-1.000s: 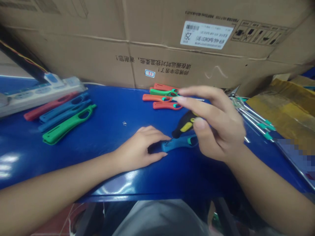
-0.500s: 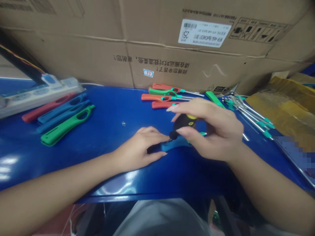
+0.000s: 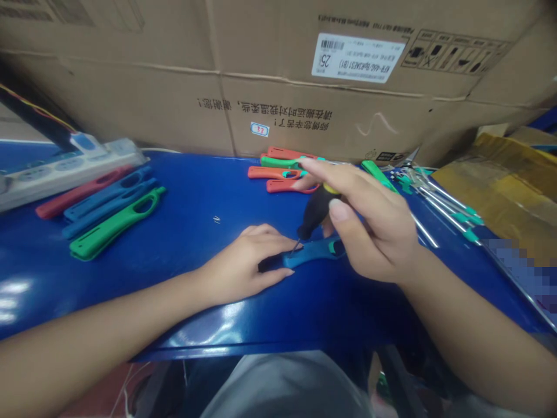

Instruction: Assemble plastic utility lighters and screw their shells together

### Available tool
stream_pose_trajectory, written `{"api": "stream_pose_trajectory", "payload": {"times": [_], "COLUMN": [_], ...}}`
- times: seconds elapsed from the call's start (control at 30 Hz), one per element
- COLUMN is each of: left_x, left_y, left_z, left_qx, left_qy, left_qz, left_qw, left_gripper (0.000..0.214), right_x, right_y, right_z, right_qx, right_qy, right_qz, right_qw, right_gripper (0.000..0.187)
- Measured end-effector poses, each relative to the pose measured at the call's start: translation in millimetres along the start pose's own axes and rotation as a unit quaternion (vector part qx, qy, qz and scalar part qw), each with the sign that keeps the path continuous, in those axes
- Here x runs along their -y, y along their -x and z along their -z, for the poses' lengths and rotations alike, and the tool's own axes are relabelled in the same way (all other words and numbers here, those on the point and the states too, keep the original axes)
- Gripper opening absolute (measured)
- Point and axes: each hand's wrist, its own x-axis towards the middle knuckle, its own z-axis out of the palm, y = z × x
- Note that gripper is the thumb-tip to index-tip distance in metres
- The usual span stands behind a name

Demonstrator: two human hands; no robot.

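Note:
On the blue table lies a blue lighter (image 3: 314, 250) with a teal trigger, its right end hidden behind my right hand. The thumb and index finger of my left hand (image 3: 256, 258) pinch its left end. My right hand (image 3: 376, 226) grips a black screwdriver (image 3: 312, 216) with a yellow band, tilted, its thin shaft reaching down to the lighter's left end. Whether the tip sits in a screw is too small to tell. A few tiny screws (image 3: 216, 219) lie on the table to the left, beyond my left hand.
Several orange and green lighters (image 3: 274, 172) lie at the back. Red, blue and green handle shells (image 3: 117, 223) sit at left beside a white power strip (image 3: 73, 171). Metal tubes (image 3: 448, 204) with teal parts lie at right. A cardboard box (image 3: 165, 98) walls off the back.
My right hand's fingers have shifted on the screwdriver handle, the index finger now stretched further out. More of the blue lighter shows. My left hand stays in place.

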Motion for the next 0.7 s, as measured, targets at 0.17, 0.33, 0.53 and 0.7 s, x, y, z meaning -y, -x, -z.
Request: {"api": "stream_pose_trajectory", "payload": {"times": [0.17,0.33,0.53,0.7], "left_x": [-0.4,-0.2,1.2,0.4], "left_y": [-0.3,-0.4,-0.7,-1.2], "left_z": [0.4,1.0,0.2,1.0], "left_qx": [-0.007,-0.003,-0.002,-0.003], "left_qy": [-0.01,0.004,0.002,0.001], "left_qz": [-0.009,-0.006,-0.017,-0.02], "left_qw": [1.0,1.0,1.0,1.0], "left_gripper": [0.035,0.038,0.035,0.034], "right_x": [2.7,2.7,-0.9,2.2], "right_y": [-0.6,0.3,-1.6,0.6], "right_z": [0.8,-0.5,3.2,4.0], "right_qx": [-0.021,0.01,-0.039,0.035], "right_qy": [0.027,-0.057,0.034,-0.064], "right_qz": [0.02,-0.042,0.019,-0.038], "right_qw": [0.999,0.997,0.998,0.997], "right_gripper": [0.034,0.037,0.024,0.04]}}
